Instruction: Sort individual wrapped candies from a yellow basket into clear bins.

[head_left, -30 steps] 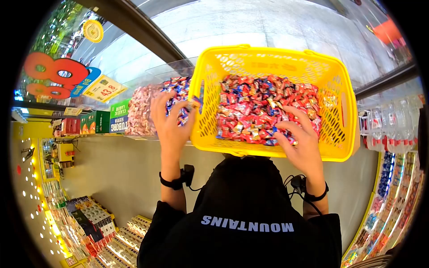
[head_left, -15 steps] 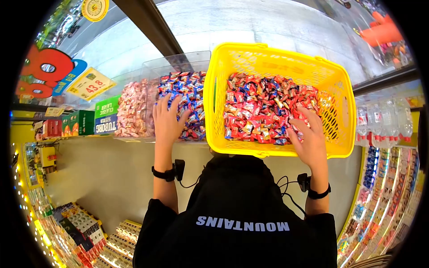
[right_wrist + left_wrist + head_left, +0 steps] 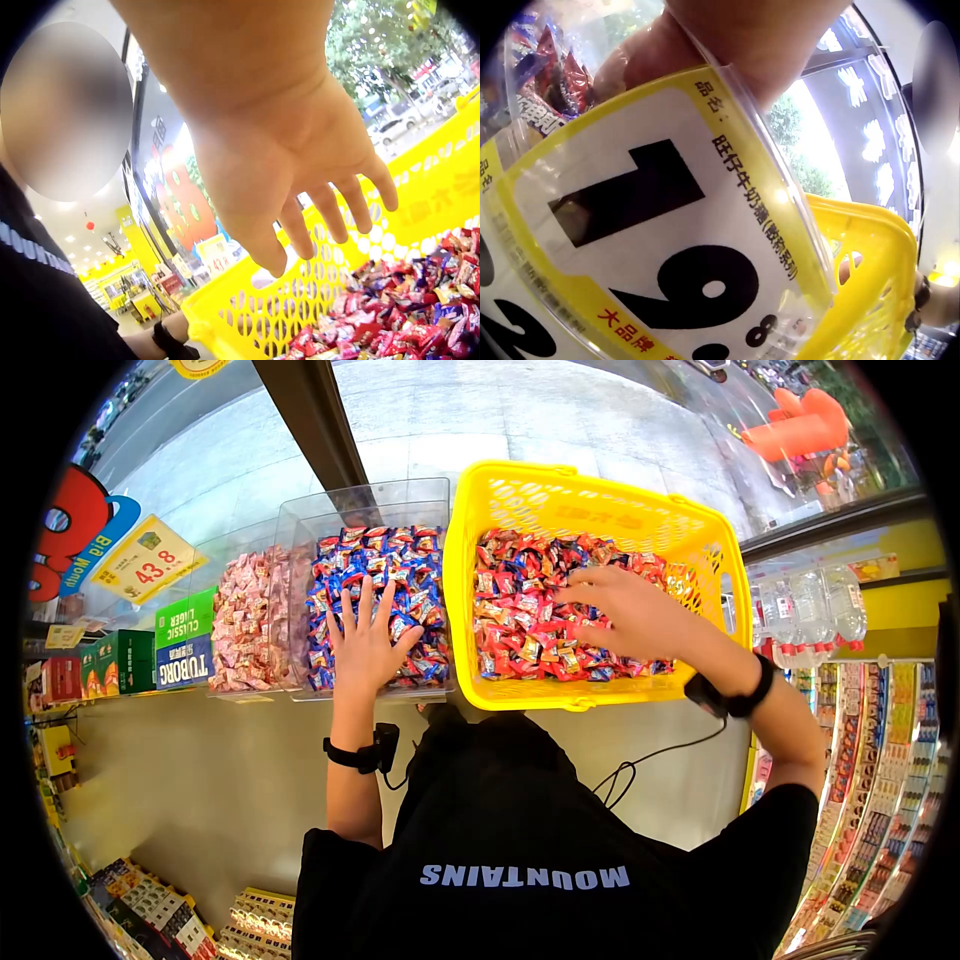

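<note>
Yellow shopping basket [image 3: 461, 600] part-filled — mixed wrapped candies [image 3: 530, 645] heaped below its rim. Clear bin [image 3: 420, 500] just left of basket holds plenty of blue-and-red candies [image 3: 428, 612]; pink-wrapped candies [image 3: 245, 630] farther left. Left hand [image 3: 366, 655] over the bin's candies, fingers spread, contact unclear. Right hand [image 3: 640, 618] above basket contents — fingers released, palm empty.

Left of the left grip [image 3: 368, 650] sit a Tuborg box [image 3: 184, 662] and a price sign [image 3: 150, 560]; right of the right grip [image 3: 635, 616], clear bottles [image 3: 812, 605].
</note>
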`<state>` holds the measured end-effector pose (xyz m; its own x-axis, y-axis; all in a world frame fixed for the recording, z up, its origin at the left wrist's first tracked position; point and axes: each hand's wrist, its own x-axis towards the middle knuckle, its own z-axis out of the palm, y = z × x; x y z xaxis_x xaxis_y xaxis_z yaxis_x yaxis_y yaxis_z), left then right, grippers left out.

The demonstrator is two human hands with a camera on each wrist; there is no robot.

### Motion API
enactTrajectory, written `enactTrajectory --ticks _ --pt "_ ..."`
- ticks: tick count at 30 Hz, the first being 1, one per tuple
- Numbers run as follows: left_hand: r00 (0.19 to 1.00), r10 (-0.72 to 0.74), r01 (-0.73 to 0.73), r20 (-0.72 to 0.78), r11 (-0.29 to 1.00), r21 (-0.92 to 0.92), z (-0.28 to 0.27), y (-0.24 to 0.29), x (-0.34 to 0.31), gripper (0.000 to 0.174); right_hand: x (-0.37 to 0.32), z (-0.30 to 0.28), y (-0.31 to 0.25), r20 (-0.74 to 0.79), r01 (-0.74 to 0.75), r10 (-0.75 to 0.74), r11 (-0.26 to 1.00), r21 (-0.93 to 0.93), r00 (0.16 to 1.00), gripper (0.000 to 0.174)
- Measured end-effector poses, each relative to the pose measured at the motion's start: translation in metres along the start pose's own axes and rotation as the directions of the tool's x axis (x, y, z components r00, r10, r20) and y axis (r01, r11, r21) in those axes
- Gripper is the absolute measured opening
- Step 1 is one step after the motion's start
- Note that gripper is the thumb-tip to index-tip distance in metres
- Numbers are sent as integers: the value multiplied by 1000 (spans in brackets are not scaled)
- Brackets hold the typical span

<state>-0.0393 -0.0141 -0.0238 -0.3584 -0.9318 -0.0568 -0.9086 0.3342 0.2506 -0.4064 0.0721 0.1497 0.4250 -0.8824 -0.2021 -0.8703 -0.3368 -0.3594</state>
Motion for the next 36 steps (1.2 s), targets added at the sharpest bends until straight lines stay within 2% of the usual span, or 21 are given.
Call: enactTrajectory --ticks 2,5,11,12,16,19,22,23,26,29,30,33,34,36 --pt "1000 10 -10 -13 1000 -11 1 -1 0 88 36 15 16 129 -30 32 999 -14 991 51" --pt "998 31 -32 -52 999 -5 6 -2 0 87 84 46 38 223 -80 119 981 -176 967 60" --pt "997 39 -43 -73 998 -45 3 0 -2 85 121 76 58 298 -112 227 926 -360 927 74" --pt "997 36 -41 -75 997 -61 2 1 -3 85 122 79 60 255 -98 188 939 -330 948 69" --pt "996 45 -52 -82 995 -80 1 2 -3 84 120 72 65 299 -161 229 958 -236 927 58" --pt "998 34 -40 -54 993 -111 -2 3 -3 84 120 73 78 355 -108 169 977 -184 920 54" --pt "998 57 -62 -40 991 -115 0 2 -2 84 118 78 84 285 25 28 984 -179 958 51" --pt "995 77 -84 -61 988 -130 3 2 -1 85 118 79 86 292 8 49 981 -192 955 50" --pt "985 128 -145 -112 977 -159 8 0 -1 85 121 73 68 332 -55 130 973 -226 934 50" --pt "967 191 -218 -167 962 -163 7 0 -2 85 117 52 53 351 -130 177 980 -154 919 51" --pt "961 203 -235 -188 958 -166 5 1 -1 86 114 45 52 342 -116 151 986 -121 928 51" --pt "951 222 -268 -215 939 -218 -18 6 -3 86 95 13 14 255 -113 92 991 68 962 49" --pt "937 236 -301 -259 919 -255 -24 8 -4 85 89 -3 -14 282 -185 148 977 109 948 51" --pt "905 257 -367 -340 876 -313 -33 9 -4 84 68 -7 -43 152 -92 62 975 203 986 51"
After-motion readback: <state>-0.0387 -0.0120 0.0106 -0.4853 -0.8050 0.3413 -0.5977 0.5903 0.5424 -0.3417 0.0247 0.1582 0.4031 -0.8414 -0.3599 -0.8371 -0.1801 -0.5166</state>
